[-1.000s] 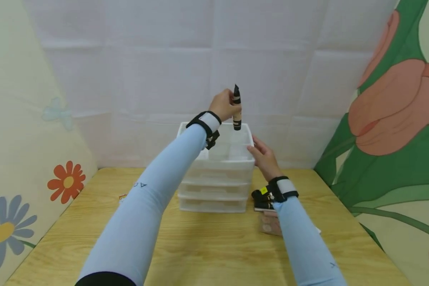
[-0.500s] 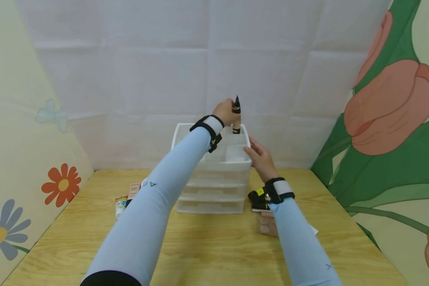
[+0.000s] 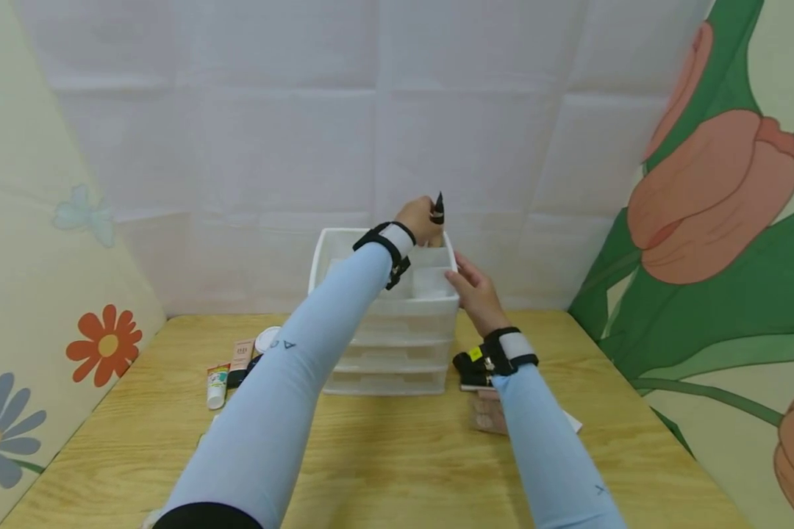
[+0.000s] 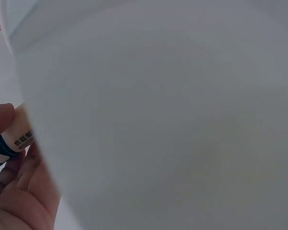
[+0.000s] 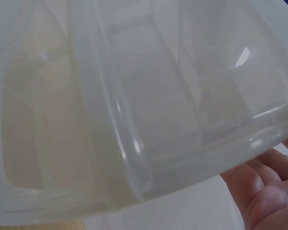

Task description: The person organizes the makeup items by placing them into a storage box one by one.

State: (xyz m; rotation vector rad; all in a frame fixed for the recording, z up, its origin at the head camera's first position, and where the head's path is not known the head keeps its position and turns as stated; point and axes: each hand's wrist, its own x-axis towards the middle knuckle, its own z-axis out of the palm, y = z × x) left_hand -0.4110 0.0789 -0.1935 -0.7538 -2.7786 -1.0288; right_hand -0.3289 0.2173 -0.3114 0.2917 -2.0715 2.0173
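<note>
A white plastic drawer unit [image 3: 384, 360] with an open top stands mid-table. My left hand [image 3: 417, 219] grips a beige-and-black squeeze tube [image 3: 440, 209] above the unit's back right part. The tube is upright, its dark tapered end up and its lower end inside the rim. In the left wrist view, the thumb and fingers pinch the tube [image 4: 19, 132], which a pale wall partly hides. My right hand [image 3: 479, 297] rests against the unit's right side near the rim, thumb at the edge. The right wrist view shows this hand [image 5: 269, 191] beside the translucent wall.
Left of the unit lie a small colourful tube [image 3: 217, 386], a beige tube with a black cap [image 3: 241, 360] and a round white lid [image 3: 267, 338]. Black items [image 3: 471, 367] and a pinkish palette [image 3: 488, 413] lie to the right. A white sheet [image 3: 271, 147] hangs behind.
My left hand has lowered the tube from above the drawer unit until its lower end is below the rim. The right hand stays at the unit's side. The head view has shifted slightly.
</note>
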